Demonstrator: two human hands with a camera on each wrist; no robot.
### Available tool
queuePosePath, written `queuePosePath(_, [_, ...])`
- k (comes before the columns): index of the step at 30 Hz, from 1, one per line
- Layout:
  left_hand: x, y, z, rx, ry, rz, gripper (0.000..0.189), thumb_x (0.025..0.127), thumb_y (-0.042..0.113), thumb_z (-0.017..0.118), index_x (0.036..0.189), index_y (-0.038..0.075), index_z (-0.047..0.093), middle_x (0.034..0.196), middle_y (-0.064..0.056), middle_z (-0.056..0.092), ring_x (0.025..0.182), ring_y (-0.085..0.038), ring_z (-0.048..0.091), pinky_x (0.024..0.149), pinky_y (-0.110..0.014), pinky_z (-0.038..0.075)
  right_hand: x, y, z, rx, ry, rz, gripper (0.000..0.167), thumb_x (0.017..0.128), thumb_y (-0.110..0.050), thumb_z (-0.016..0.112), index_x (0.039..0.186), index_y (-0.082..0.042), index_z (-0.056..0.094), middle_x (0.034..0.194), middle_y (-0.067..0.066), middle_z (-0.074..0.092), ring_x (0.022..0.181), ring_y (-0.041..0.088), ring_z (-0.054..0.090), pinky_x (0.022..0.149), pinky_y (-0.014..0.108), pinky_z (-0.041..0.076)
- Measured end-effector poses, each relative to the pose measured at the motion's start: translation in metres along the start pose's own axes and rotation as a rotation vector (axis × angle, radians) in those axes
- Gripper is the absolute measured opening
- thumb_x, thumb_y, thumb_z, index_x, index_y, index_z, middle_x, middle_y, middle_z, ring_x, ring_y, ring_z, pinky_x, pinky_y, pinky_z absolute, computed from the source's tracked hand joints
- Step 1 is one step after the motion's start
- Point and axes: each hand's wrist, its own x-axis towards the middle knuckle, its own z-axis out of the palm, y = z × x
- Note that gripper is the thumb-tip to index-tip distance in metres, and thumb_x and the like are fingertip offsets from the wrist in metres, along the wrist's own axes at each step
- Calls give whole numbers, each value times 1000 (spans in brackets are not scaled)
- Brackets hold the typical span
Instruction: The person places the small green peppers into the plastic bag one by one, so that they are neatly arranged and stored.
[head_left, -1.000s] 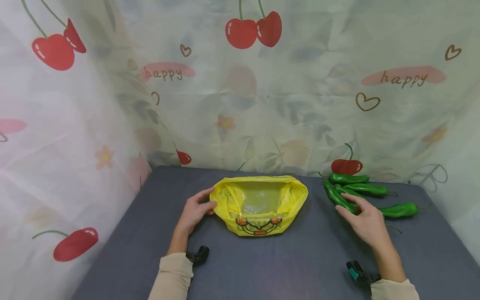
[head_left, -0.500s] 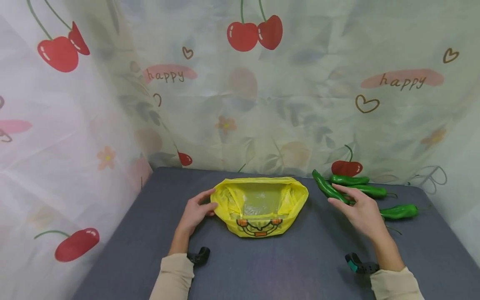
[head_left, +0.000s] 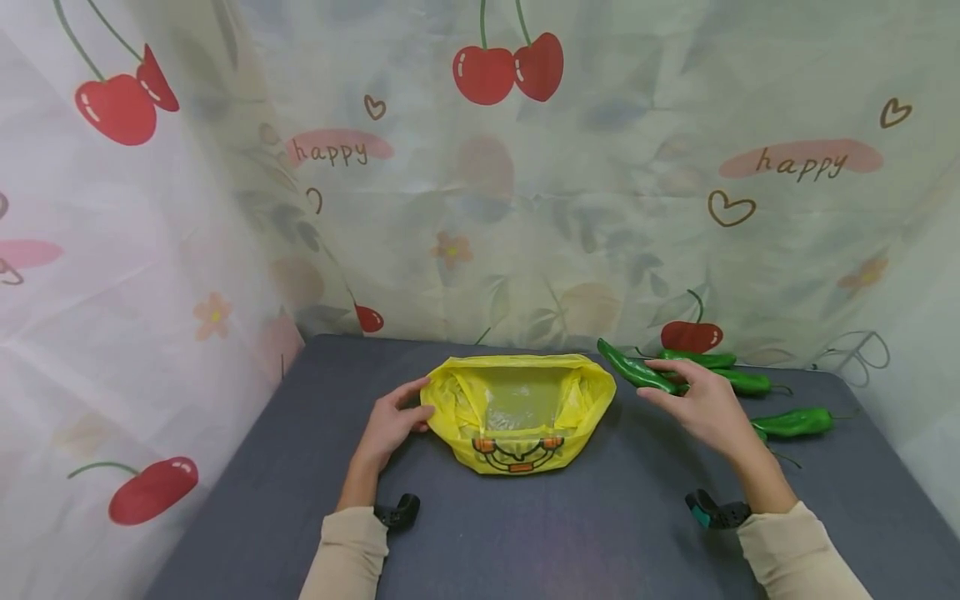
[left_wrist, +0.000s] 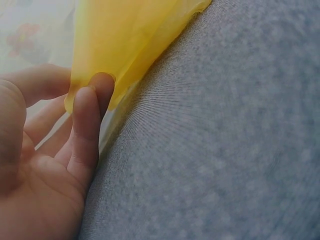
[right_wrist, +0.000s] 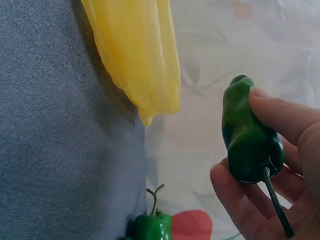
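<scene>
A yellow plastic bag [head_left: 450,433] with a cartoon print sits mid-table, its mouth spread wide. At its left side my left hand [head_left: 387,427] pinches the edge; the left wrist view has the thumb and fingers on either side of the yellow plastic [left_wrist: 125,40]. My right hand [head_left: 708,408] holds a long green pepper [head_left: 633,369] between thumb and fingers, raised just right of the bag, its tip pointing toward the bag's mouth. In the right wrist view this pepper's stem [right_wrist: 276,202] hangs down toward the palm.
Several more green peppers [head_left: 798,422] lie on the right of the dark grey table [head_left: 540,533], some near its back edge. A cloth [head_left: 600,167] printed with cherries hangs behind and along the sides.
My right hand has lifted the green pepper off the pile and carried it left, toward the bag. The left hand stays at the bag's edge.
</scene>
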Motion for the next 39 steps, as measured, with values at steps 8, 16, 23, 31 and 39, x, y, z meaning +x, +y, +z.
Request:
queuePosePath(8, [1,-1,0,-6,1,-2,55,91,23,76,143,29,60,155,-7,51,82,-15,69,73,-27,60,14,-9,-1,3,-47,-69,53,93,-46,72,136,-16,65,129,11,67,104,30,65,71,32,52])
queuePosePath(16, [0,-1,1,-16,-1,3,55,91,21,75,144,27,59,155,-7,50,79,-15,69,72,-27,60,26,-19,0,0,-69,-148,45,94,-34,74,134,-16,67,125,8,68,112,31,65,82,45,57])
queuePosePath(23, [0,0,1,-3,15,11,56,91,20,75,144,26,60,154,-9,51,80,-15,69,71,-27,60,35,-26,2,15,-95,-210,43,92,-30,77,132,-18,70,130,8,68,105,25,67,81,36,57])
queuePosePath(31, [0,0,2,-12,19,-2,57,91,20,75,145,27,58,157,-9,49,77,-14,68,70,-26,60,46,-33,6,50,-149,-306,41,92,-28,76,132,-18,71,131,11,70,98,19,68,73,25,55])
queuePosePath(39, [-1,1,2,-11,24,-6,56,90,20,75,144,28,59,155,-7,50,78,-15,69,71,-27,60,58,-46,8,77,-228,-239,41,91,-35,77,129,-21,72,127,9,71,106,25,67,75,31,56])
